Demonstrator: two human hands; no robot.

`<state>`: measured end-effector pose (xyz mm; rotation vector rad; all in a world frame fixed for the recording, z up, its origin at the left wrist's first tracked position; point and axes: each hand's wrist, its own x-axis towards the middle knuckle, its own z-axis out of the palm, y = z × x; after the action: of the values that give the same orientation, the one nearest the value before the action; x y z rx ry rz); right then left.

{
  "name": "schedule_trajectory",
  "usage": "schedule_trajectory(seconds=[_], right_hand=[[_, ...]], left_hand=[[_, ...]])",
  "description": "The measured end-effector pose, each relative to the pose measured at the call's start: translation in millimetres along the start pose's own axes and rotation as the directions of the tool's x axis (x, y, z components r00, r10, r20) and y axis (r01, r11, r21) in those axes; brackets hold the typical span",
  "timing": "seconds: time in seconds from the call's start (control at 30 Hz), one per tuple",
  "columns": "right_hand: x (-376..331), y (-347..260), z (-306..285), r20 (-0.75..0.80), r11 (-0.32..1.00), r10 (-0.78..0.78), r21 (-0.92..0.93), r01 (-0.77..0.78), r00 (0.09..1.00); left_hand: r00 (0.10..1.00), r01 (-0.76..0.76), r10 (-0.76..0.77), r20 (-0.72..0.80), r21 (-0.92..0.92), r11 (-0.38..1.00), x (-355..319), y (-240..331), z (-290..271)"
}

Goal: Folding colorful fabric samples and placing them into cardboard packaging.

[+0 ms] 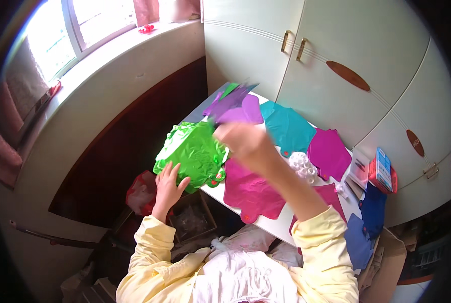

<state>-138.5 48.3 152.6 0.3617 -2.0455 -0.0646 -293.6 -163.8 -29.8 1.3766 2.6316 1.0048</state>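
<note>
My left hand [169, 188] rests with fingers spread on the near left edge of a bright green, shiny, crinkled piece [197, 154] with a wavy edge and small red spots. Just right of it, my right hand [245, 144] is raised over the table, closed like a fist and smeared by motion. A blurred greyish streak rises from its fingers, and what it holds is too smeared to make out. Beneath my right forearm lies a similar flat magenta piece [253, 194]. Behind the fist are flat purple pieces [251, 108].
The white table [216, 191] also bears a teal piece [288, 126], a magenta one [329, 154], blue ones [359, 240] and a white beaded bundle [302, 166]. A red basket [387, 182] stands at the right. Cream cupboards [357, 45] border the far side; an open box [191, 219] sits below.
</note>
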Motion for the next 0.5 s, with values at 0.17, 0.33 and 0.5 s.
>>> schedule_trajectory(seconds=[0.17,0.33,0.5], right_hand=[[-69.4,-113.2,29.9,0.356,0.992,-0.123,0.021,0.123,0.926],[-132.3,-157.2,54.1,0.477,0.992,-0.081,0.127,0.022,0.875],[-136.6,-158.9,27.3,0.499,0.909,0.034,0.345,-0.235,0.866]], left_hand=[[0.96,0.273,-0.018,0.28,-0.947,-0.171,-50.0,54.0,-15.7],[0.874,0.331,-0.289,0.391,-0.914,-0.237,-81.3,56.8,1.1],[0.818,0.401,-0.375,0.436,-0.9,-0.173,-88.2,30.7,27.6]])
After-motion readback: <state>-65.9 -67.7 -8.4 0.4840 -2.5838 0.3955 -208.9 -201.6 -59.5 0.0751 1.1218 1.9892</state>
